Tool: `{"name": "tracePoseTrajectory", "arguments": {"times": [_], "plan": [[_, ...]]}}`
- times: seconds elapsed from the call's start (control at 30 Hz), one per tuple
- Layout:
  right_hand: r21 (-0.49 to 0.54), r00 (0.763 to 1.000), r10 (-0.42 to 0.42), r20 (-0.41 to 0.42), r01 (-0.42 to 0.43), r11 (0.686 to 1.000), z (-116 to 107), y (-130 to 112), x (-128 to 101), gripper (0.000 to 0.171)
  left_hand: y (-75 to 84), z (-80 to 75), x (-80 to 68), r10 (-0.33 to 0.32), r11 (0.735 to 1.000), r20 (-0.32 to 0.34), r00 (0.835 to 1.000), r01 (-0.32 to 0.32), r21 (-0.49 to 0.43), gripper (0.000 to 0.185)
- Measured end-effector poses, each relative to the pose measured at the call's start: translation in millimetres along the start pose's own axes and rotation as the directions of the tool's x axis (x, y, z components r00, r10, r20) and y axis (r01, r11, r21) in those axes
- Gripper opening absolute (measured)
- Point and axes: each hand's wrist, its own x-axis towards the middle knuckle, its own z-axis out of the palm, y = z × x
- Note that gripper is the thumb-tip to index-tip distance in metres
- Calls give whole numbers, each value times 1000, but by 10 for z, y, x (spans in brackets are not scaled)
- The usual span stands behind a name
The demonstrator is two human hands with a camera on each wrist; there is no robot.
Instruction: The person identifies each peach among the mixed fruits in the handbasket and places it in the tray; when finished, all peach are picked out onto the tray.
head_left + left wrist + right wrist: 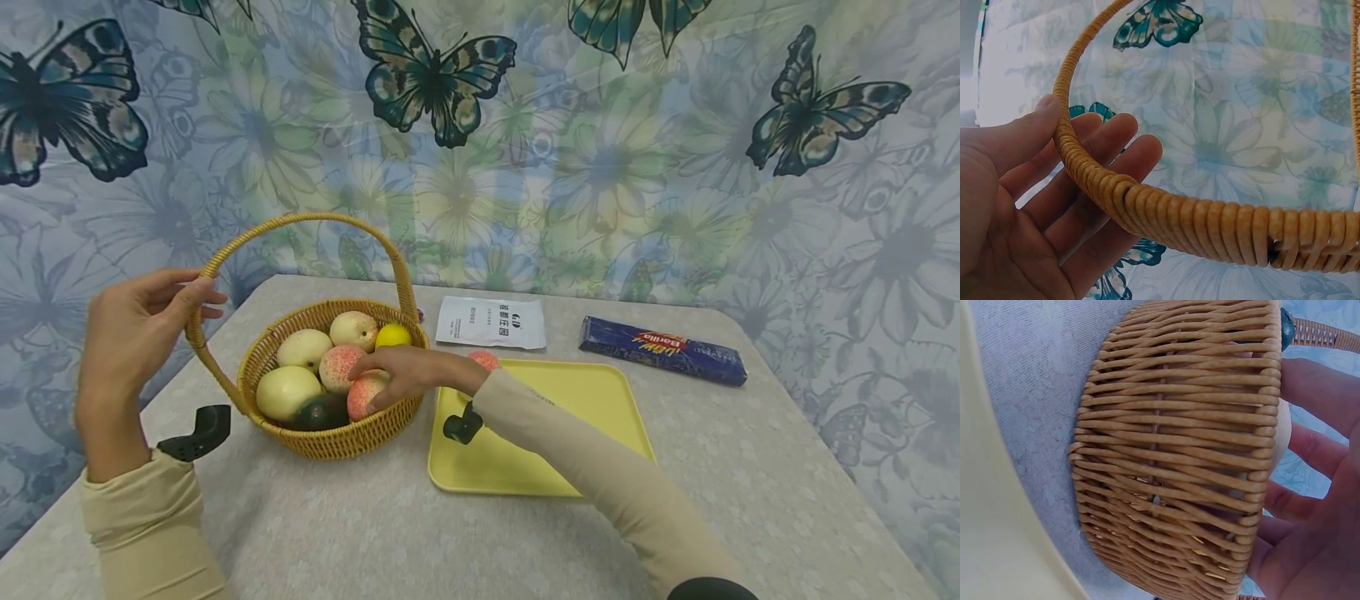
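Observation:
A wicker basket (330,442) full of fruit stands on the left of the table. Its tall arched handle (300,218) is pinched between the thumb and fingers of my left hand (127,333); the left wrist view shows the thumb against the handle (1097,178). Reaching over the basket's right rim, my right hand (405,371) holds a red-and-yellow peach (362,393) at the front; its fingertips are partly hidden. Around it lie another peach (339,367), a dark green fruit (321,412), several pale yellow fruits (288,393) and a bright yellow fruit (393,335).
A yellow tray (592,417) lies right of the basket, under my right forearm. A reddish round fruit (484,359) shows at its far edge, partly behind my wrist. Further back are a white printed packet (491,322) and a blue Barilla pack (663,350). A butterfly-print cloth hangs behind.

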Motion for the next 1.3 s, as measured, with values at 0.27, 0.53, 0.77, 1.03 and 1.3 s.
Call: {"name": "tracePoseTrajectory", "arguments": {"times": [0.27,0.53,0.77,1.03,1.3], "plan": [[-20,1000,2,1,-2,1000,16,14,11,50,-2,-8,1,-2,1000,5,1000,2,-7,48],[28,999,-27,-35,28,999,19,59,-4,48,-4,-7,9,-13,1000,8,1000,13,1,48],[163,997,-20,-79,32,986,17,83,-44,46,-11,-9,9,-20,1000,16,1000,20,1,49],[209,989,7,-147,24,978,-7,58,-97,42,-11,-7,15,2,1000,5,1000,-2,-12,46],[257,981,-10,-192,60,965,-18,57,-147,46,-11,-6,12,6,1000,5,1000,-5,-8,46]]}}
